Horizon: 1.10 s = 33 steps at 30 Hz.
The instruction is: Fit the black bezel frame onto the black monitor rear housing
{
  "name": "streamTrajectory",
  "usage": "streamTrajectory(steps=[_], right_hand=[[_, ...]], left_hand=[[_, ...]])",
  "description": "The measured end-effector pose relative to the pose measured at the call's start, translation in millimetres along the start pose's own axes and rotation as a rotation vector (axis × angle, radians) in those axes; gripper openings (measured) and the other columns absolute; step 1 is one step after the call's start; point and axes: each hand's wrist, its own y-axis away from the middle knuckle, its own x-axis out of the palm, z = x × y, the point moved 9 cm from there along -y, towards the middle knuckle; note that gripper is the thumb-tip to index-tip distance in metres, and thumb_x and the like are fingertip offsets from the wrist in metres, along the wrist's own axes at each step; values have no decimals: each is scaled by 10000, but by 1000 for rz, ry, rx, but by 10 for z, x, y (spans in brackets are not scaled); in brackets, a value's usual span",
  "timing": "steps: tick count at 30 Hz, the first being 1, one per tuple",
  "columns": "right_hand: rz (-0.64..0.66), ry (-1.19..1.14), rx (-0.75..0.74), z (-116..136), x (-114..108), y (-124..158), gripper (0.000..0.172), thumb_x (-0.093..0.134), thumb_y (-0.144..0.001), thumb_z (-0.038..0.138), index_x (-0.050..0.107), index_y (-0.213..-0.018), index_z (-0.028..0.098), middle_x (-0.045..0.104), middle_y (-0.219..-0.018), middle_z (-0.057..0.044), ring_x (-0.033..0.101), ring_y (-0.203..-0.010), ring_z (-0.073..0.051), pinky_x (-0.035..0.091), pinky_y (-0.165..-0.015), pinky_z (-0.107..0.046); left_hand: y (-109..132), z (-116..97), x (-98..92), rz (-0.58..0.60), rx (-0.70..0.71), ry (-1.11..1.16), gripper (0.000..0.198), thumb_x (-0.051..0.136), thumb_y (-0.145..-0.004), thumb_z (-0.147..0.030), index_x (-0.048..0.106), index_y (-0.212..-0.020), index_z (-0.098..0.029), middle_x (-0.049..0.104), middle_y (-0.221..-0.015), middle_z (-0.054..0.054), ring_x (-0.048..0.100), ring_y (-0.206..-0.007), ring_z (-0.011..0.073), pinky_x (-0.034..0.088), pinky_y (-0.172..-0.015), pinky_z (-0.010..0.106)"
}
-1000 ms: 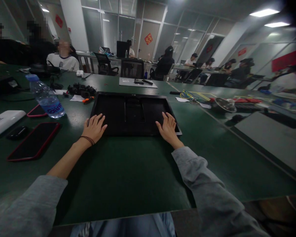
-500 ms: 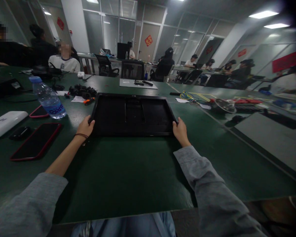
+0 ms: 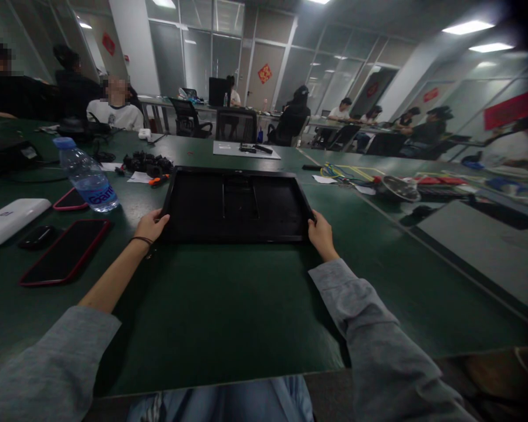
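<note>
Gripping one black panel (image 3: 240, 206) by opposite edges, our left hand (image 3: 151, 225) and right hand (image 3: 322, 235), closed, no longer atop, likely steady it.

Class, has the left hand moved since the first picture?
Yes: the left hand moved left, towards the red-edged phone, and holds the black panel by its left side.

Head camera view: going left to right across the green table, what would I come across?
White device, water bottle, left hand, black panel, right hand, grey board.
</note>
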Motion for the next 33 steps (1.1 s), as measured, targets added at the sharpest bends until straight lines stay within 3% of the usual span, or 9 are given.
streamTrajectory(steps=[9, 14, 19, 22, 26, 29, 33], right_hand=[[4, -22, -5, 24, -26, 21, 551, 442, -896, 227, 600, -1399, 68, 659, -1363, -225, 627, -1256, -332, 452, -1112, -544], [2, -27, 2, 55, -42, 32, 530, 450, -885, 241, 628, -1365, 105, 676, -1327, -205, 632, -1227, -333, 467, -1092, -557], [24, -39, 3, 47, -70, -14, 492, 497, -848, 233, 661, -1298, 123, 719, -1219, -192, 661, -1166, -327, 482, -1077, -550], [70, -74, 42, -37, -89, -71, 486, 560, -791, 221, 662, -1257, 128, 750, -1056, -155, 704, -1016, -293, 526, -1017, -521], [263, -329, 126, -100, 21, -58, 551, 623, -771, 245, 589, -1313, 152, 743, -837, -54, 705, -760, -235, 608, -813, -457], [391, -554, 228, -74, 134, 34, 553, 650, -811, 316, 562, -1343, 195, 752, -822, -45, 719, -728, -240, 623, -714, -428], [349, -693, 235, 13, 156, 75, 632, 693, -777, 367, 568, -1385, 245, 779, -977, -51, 744, -834, -245, 634, -790, -445]], left_hand=[[41, -85, 6, -25, -8, 13, 473, 627, -815, -285, 689, -1255, -124, 734, -1250, 147, 712, -1110, 273, 559, -1024, 448], [74, -112, -17, -56, -57, 9, 462, 632, -813, -251, 657, -1248, -99, 729, -1229, 176, 706, -1130, 275, 555, -1028, 436], [137, -134, -82, -107, -75, -182, 524, 652, -859, -388, 579, -1312, -135, 738, -1149, 152, 716, -1068, 276, 543, -1015, 464], [175, -177, -102, -98, -78, -288, 560, 616, -892, -443, 526, -1351, -135, 718, -1191, 175, 708, -1087, 295, 538, -1005, 473], [231, -250, -178, -113, -71, -448, 545, 555, -928, -450, 506, -1367, -130, 700, -1237, 216, 684, -1156, 359, 515, -1018, 512], [268, -291, -214, -123, -46, -557, 538, 545, -929, -470, 509, -1357, -146, 704, -1222, 223, 679, -1156, 396, 499, -1023, 554], [282, -317, -200, -122, -4, -555, 565, 516, -937, -515, 510, -1351, -131, 680, -1262, 243, 657, -1193, 408, 492, -1032, 562]])
